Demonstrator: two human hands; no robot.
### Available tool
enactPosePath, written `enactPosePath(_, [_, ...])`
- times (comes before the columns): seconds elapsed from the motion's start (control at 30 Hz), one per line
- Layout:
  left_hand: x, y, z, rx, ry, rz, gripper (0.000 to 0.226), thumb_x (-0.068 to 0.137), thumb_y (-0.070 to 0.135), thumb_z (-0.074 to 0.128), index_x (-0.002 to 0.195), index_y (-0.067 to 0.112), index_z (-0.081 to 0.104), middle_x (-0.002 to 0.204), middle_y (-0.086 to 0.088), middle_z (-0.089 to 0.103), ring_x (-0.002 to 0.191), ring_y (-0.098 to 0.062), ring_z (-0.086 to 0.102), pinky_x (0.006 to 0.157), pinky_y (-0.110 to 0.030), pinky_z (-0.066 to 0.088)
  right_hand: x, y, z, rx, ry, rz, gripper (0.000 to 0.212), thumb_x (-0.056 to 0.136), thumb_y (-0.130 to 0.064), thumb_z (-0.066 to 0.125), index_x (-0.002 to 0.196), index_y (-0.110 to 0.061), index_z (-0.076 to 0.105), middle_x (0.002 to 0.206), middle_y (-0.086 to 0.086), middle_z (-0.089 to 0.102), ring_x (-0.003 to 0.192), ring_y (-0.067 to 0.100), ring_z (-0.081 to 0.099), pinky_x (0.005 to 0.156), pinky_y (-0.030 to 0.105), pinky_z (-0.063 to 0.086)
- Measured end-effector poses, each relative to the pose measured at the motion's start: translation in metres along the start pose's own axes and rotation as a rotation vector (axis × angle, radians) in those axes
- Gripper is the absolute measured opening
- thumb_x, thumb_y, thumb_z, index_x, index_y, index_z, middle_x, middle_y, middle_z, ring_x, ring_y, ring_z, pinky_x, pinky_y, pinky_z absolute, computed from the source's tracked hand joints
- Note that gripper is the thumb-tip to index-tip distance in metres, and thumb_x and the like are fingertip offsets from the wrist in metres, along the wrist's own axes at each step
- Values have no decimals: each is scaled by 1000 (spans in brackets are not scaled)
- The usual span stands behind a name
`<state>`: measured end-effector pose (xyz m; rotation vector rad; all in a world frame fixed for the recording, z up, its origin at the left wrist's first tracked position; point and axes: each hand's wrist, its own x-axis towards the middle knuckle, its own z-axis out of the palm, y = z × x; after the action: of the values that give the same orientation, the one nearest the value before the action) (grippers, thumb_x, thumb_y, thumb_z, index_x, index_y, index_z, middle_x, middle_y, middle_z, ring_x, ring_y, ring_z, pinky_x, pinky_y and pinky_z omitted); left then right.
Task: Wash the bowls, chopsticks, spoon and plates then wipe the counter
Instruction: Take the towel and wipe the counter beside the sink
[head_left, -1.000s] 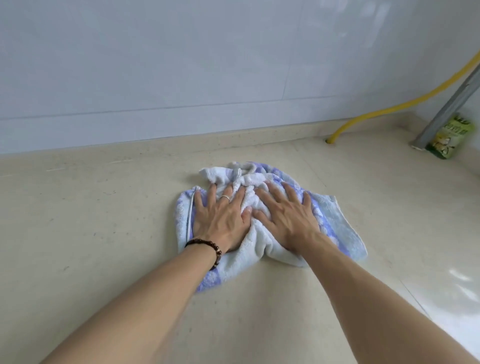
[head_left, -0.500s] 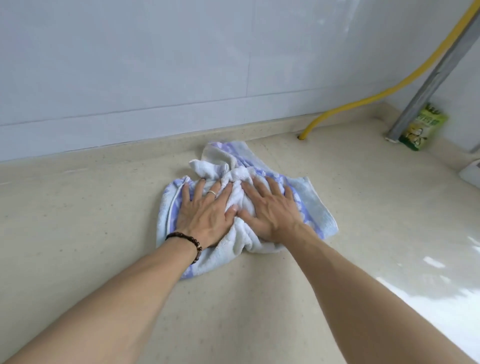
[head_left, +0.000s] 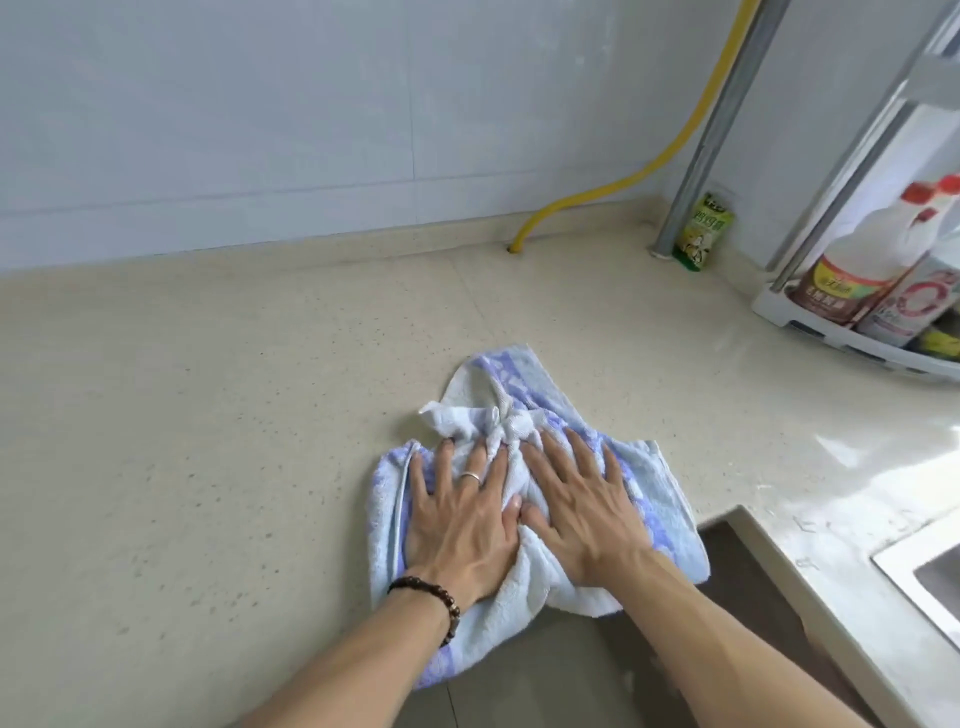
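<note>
A crumpled blue-and-white towel (head_left: 498, 405) lies on the beige speckled counter (head_left: 208, 415), its near end hanging over the counter's front edge. My left hand (head_left: 460, 525), with a ring and a bead bracelet, presses flat on the towel's left half. Beside it, thumbs almost touching, my right hand (head_left: 582, 514) presses flat on the right half, fingers spread. No bowls, plates, chopsticks or spoon are in view.
A yellow hose (head_left: 628, 179) enters the counter at the back wall. A metal pipe (head_left: 711, 130) and a green packet (head_left: 702, 231) stand in the corner. A white rack (head_left: 852, 348) with bottles (head_left: 852, 265) sits at right. The sink's edge (head_left: 914, 566) shows at lower right. Dark floor (head_left: 545, 680) lies below.
Both hands have dragged the towel back from the wall toward the counter's front edge. The view has shifted, bringing the rack, the sink edge and the floor into sight.
</note>
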<state>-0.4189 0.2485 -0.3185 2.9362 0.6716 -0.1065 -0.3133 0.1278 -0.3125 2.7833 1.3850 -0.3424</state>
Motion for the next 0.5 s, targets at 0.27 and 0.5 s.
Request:
enactPosePath(0.27, [189,-37,-25,-26,46,-119,57,107,50,15,160,36,2,168,9,13,153,-30,0,121,-58,0,192,40,-34,51,123,32,64,100,-60,10,159,-36,4,168,-9,1,154,23,-2,122,57,0])
enactPosePath(0.5, [354,-80,-35,-6,53,-84,54,107,52,15,159,41,4,167,8,16,153,-30,4,121,-58,5,346,74,-60,7,177,74,65,100,-63,15,158,-35,11,167,-9,9,151,27,7,117,60,9])
